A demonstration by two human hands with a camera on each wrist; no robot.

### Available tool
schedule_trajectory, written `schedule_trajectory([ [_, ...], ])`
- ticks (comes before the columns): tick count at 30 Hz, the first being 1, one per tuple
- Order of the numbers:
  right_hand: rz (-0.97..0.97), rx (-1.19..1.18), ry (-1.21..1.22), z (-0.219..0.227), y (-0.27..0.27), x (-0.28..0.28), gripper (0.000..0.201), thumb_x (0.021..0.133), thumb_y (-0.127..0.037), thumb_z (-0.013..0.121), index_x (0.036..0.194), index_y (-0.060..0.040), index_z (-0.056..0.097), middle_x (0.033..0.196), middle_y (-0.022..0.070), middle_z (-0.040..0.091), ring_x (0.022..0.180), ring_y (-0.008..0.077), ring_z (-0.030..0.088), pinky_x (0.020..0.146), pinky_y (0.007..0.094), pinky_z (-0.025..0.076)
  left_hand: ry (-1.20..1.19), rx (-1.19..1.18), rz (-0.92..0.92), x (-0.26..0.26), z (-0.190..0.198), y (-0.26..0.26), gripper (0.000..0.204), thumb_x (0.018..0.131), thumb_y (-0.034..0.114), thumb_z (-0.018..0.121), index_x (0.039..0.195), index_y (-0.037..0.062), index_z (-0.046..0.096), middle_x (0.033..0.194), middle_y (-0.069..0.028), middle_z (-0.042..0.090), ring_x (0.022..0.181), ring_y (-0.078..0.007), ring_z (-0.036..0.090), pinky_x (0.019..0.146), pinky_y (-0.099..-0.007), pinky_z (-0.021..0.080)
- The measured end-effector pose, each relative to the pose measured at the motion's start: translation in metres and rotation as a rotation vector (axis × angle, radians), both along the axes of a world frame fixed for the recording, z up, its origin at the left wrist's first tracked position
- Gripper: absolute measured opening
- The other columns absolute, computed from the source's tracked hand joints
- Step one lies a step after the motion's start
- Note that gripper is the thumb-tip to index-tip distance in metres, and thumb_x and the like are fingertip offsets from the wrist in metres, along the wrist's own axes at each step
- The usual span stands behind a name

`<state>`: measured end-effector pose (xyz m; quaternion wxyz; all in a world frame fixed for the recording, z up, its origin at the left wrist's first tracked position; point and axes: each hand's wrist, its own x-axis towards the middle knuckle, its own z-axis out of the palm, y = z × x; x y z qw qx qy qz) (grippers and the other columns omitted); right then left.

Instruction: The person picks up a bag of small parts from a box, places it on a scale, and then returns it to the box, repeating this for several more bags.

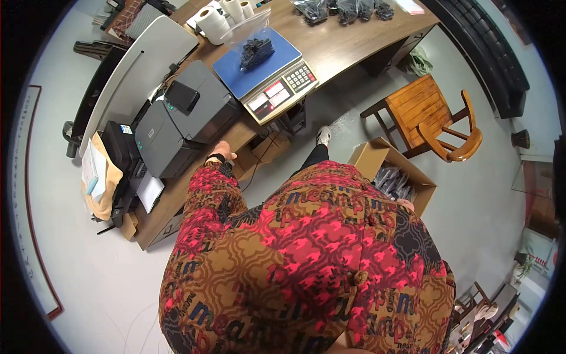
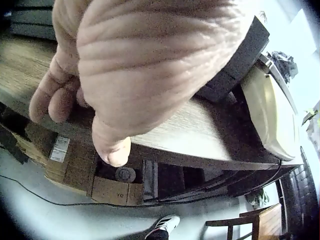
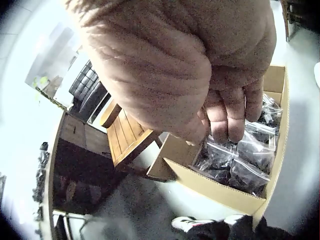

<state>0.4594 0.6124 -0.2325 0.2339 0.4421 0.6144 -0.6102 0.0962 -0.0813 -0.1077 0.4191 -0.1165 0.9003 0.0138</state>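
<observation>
In the head view my left hand [image 1: 223, 150] is at the desk's front edge beside the dark grey printer [image 1: 197, 100]. Seen from the left wrist, that hand [image 2: 135, 75] has loosely bent fingers on the desk edge, with nothing visible in them. Only a sliver of my right hand [image 1: 405, 203] shows past the shirt in the head view. The right wrist view has this hand [image 3: 185, 65] over an open carton [image 3: 215, 186] of clear bags [image 3: 248, 175] with dark contents. Its fingers hang down, relaxed, at the bags; whether they touch one is unclear.
A blue-topped scale [image 1: 231, 69] on the desk bears a clear bag of black parts [image 1: 257, 54]. Behind it stand white rolls [image 1: 212, 25]; more bags [image 1: 348, 10] lie farther along. A wooden chair [image 1: 421, 112] stands beyond the carton, and cardboard boxes [image 2: 72, 162] are under the desk.
</observation>
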Motion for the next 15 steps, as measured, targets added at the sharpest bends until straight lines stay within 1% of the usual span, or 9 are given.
schedule_trajectory([
  [1,-0.003,-0.001,0.0,0.002,0.0,-0.001,0.027,0.091,-0.026,0.053,0.07,-0.0094,0.058,0.06,-0.0012,0.054,0.05,0.0122,0.049,0.045,0.0271,0.038,0.007,0.005,0.002,0.001,0.002,0.001,0.072,0.073,0.031,0.08,0.125,-0.0072,0.048,0.129,-0.0253,0.052,0.122,-0.034,0.051,0.1,-0.0399,0.044],
  [3,0.06,-0.077,0.028,0.007,0.0,-0.003,0.029,0.092,-0.026,0.05,0.067,-0.0111,0.055,0.057,-0.0017,0.05,0.044,0.0123,0.044,0.041,0.0281,0.035,0.015,0.008,0.002,0.002,0.005,0.002,0.072,0.073,0.031,0.08,0.125,-0.0071,0.048,0.13,-0.0251,0.052,0.122,-0.0338,0.05,0.1,-0.0399,0.044],
  [4,0.057,-0.078,0.029,0.006,-0.001,-0.003,0.029,0.092,-0.026,0.05,0.067,-0.0111,0.055,0.057,-0.0017,0.05,0.044,0.0123,0.044,0.041,0.0281,0.035,0.007,0.004,-0.005,0.002,0.005,0.003,0.072,0.073,0.031,0.08,0.125,-0.0071,0.048,0.129,-0.0248,0.052,0.122,-0.0337,0.051,0.1,-0.0399,0.044],
  [6,0.022,0.015,0.035,0.005,-0.005,-0.003,0.029,0.091,-0.025,0.049,0.065,-0.0115,0.053,0.054,-0.0019,0.047,0.04,0.0125,0.04,0.038,0.0285,0.032,0.002,0.0,-0.016,0.002,0.004,0.003,0.072,0.073,0.031,0.08,0.125,-0.007,0.048,0.129,-0.0245,0.052,0.122,-0.0335,0.051,0.1,-0.0399,0.044],
  [8,0.001,-0.006,0.048,0.01,-0.009,-0.003,0.029,0.09,-0.024,0.049,0.065,-0.0115,0.053,0.055,-0.0018,0.047,0.041,0.0127,0.04,0.039,0.0282,0.032,0.052,-0.016,-0.036,0.003,0.0,0.001,0.071,0.074,0.032,0.08,0.124,-0.007,0.049,0.129,-0.024,0.053,0.121,-0.0332,0.051,0.1,-0.0396,0.044],
  [12,-0.01,-0.046,0.041,0.019,-0.01,-0.006,0.027,0.089,-0.022,0.049,0.064,-0.0116,0.053,0.055,-0.0018,0.047,0.043,0.013,0.042,0.041,0.0278,0.033,0.03,-0.009,-0.036,0.002,0.003,0.002,0.07,0.074,0.032,0.079,0.124,-0.0068,0.05,0.129,-0.0239,0.053,0.121,-0.0332,0.052,0.1,-0.0395,0.045],
  [14,-0.014,-0.037,0.052,0.021,-0.011,-0.007,0.026,0.088,-0.021,0.05,0.064,-0.0114,0.054,0.056,-0.0018,0.048,0.044,0.0129,0.043,0.041,0.0278,0.034,0.029,-0.041,-0.021,0.003,0.01,0.009,0.07,0.074,0.032,0.079,0.124,-0.0065,0.05,0.129,-0.0237,0.053,0.121,-0.0333,0.052,0.099,-0.0394,0.046],
  [15,-0.019,-0.029,0.063,0.021,-0.011,-0.008,0.025,0.087,-0.019,0.05,0.065,-0.0112,0.055,0.056,-0.0018,0.049,0.045,0.0129,0.043,0.042,0.0278,0.035,0.031,-0.04,-0.02,0.003,0.005,0.006,0.07,0.074,0.032,0.079,0.124,-0.0065,0.05,0.129,-0.0237,0.053,0.121,-0.0333,0.052,0.099,-0.0394,0.046],
])
